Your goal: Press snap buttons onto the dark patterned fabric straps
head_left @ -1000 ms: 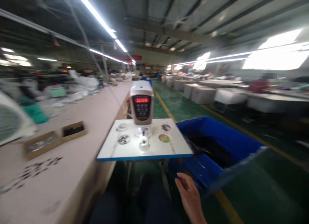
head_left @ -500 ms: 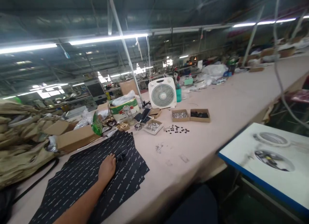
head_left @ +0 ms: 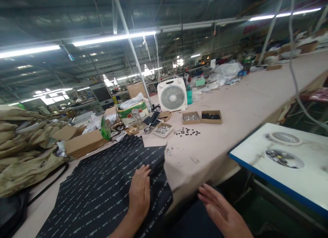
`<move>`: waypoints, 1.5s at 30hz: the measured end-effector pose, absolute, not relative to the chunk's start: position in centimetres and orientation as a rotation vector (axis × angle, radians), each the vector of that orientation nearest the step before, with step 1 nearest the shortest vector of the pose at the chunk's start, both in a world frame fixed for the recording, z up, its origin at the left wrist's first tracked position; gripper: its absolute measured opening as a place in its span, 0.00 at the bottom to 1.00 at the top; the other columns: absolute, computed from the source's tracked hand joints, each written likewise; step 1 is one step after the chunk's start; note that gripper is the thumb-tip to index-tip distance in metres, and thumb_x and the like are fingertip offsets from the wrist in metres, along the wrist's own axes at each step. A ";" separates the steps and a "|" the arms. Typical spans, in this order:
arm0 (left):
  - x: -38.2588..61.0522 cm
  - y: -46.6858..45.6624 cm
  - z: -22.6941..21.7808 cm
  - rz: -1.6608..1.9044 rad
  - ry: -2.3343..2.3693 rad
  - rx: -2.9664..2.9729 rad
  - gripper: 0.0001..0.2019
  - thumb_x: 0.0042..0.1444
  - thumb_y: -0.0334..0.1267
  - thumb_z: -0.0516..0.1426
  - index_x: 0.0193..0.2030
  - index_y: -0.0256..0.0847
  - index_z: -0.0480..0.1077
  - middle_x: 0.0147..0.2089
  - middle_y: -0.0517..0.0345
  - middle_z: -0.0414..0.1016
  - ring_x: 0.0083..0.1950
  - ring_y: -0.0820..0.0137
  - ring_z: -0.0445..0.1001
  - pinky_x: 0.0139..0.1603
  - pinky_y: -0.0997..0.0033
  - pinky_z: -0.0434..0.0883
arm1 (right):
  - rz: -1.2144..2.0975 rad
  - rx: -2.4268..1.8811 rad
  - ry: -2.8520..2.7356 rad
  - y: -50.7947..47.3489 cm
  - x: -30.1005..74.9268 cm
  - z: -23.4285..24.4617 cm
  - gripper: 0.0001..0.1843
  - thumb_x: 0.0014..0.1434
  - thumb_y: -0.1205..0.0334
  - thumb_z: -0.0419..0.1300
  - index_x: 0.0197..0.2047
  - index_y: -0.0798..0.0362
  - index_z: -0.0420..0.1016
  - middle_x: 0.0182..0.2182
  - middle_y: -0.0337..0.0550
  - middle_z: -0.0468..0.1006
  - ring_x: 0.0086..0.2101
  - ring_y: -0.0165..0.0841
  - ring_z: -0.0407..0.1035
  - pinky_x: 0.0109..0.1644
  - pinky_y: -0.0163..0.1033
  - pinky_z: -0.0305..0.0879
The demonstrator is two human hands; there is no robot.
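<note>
Your L hand (head_left: 139,188) is palm down on the black fabric (head_left: 102,186), fingers straight & nearly together, touching it w/o gripping. Your R hand (head_left: 217,205) is in mid-air, fingers extended, nothing in it, out past the worktop (head_left: 246,108) edge on your side of the white box fan (head_left: 173,97) & to its R. The fabric, printed w/ broken white lines, is spread on the worktop in front of the fan & off to its L, its R corner reaching the near edge.

2 small cardboard boxes sit side by side just front-R of the fan: the 1st w/ silver pcs (head_left: 191,118), the 2nd w/ black pcs (head_left: 211,117). Loose black bits (head_left: 188,129) lie in front of the fan, a bit R. White tray (head_left: 163,130) of silver pcs: front-L of fan. Dark phone (head_left: 154,119): also front-L, nearer it. Open carton (head_left: 84,145) & khaki cloth pile (head_left: 28,156): well L of fan. Teal container (head_left: 189,96): just R of fan. 2nd worktop (head_left: 312,162), white w/ blue edge: far front-R of fan.
</note>
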State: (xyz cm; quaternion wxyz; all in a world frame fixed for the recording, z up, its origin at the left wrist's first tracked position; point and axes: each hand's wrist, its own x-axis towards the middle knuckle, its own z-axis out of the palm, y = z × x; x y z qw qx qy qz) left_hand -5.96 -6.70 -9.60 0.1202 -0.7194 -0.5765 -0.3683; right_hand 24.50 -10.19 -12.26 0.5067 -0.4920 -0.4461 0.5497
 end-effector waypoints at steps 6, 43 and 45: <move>3.3 -9.8 -6.9 -0.818 -1.221 -2.577 0.24 0.65 0.30 0.53 0.68 0.40 0.60 0.71 0.50 0.61 0.75 0.59 0.52 0.73 0.47 0.59 | 1.259 -1.088 -1.057 -7.1 20.2 -5.6 0.31 0.53 0.43 0.70 0.54 0.54 0.80 0.52 0.54 0.81 0.55 0.55 0.73 0.64 0.60 0.64; 6.0 1.5 0.7 0.042 -0.749 -2.881 0.06 0.58 0.27 0.56 0.40 0.40 0.72 0.46 0.48 0.78 0.48 0.56 0.74 0.47 0.57 0.68 | 0.934 -1.560 -1.881 -9.7 29.6 1.0 0.06 0.59 0.63 0.59 0.33 0.51 0.77 0.28 0.37 0.78 0.29 0.32 0.69 0.33 0.34 0.59; 6.6 2.3 1.2 -0.127 -0.759 -2.932 0.08 0.59 0.26 0.55 0.40 0.40 0.73 0.55 0.48 0.76 0.56 0.56 0.72 0.52 0.56 0.69 | 0.930 -1.565 -1.906 -10.0 29.5 1.1 0.09 0.60 0.61 0.59 0.29 0.52 0.76 0.25 0.35 0.75 0.27 0.31 0.67 0.32 0.35 0.57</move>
